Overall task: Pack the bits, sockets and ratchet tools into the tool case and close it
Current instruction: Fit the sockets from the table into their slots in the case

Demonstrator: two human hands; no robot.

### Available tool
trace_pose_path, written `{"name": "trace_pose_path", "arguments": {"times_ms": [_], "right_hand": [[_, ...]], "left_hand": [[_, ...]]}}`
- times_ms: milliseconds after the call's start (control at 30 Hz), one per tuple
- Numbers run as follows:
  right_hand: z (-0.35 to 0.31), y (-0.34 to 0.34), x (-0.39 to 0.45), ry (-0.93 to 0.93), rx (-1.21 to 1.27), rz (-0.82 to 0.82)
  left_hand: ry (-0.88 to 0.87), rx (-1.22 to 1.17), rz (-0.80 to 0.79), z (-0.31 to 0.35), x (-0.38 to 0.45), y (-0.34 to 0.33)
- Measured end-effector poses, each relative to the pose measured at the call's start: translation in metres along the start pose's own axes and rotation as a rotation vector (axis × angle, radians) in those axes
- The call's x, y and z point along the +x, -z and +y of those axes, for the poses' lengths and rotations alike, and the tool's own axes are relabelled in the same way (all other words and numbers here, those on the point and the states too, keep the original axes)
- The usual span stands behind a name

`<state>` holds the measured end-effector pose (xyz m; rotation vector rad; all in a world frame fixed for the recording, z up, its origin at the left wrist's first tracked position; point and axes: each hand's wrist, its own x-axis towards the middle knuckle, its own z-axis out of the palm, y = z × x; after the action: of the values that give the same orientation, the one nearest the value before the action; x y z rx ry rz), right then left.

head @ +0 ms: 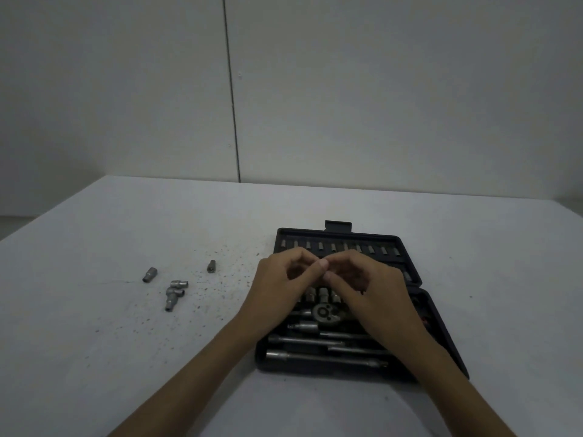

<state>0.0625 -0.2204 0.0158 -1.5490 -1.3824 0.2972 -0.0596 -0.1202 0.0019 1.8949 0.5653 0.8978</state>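
Both hands, left hand (pixel 284 279) and right hand (pixel 362 279), pinch together over open case (pixel 441 326); held item hidden. Loose sockets (pixel 172 291) may get forgotten.

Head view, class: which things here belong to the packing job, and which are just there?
Job: open tool case; bits in its lid; ratchet head; extension bars; loose sockets; left hand; right hand.
Just there: table; dark specks; wall.
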Motion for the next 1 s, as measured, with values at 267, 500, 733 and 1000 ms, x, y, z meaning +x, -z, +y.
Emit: {"name": "trace_pose_path", "arguments": {"times_ms": [267, 500, 733, 1000], "right_hand": [[0.007, 0.005, -0.002, -0.138, 0.084, -0.029], [0.006, 0.018, -0.001, -0.342, 0.317, -0.09], [0.003, 0.052, 0.002, -0.477, 0.272, -0.013], [0.016, 0.065, 0.0, -0.582, -0.089, -0.09]], "left_hand": [[-0.08, 0.136, -0.004, -0.007, -0.007, 0.002], [-0.201, 0.298, -0.045, -0.014, -0.013, 0.005], [-0.288, 0.458, -0.224, -0.018, -0.016, 0.0], [-0.267, 0.498, -0.261, -0.019, -0.016, 0.0]]}}
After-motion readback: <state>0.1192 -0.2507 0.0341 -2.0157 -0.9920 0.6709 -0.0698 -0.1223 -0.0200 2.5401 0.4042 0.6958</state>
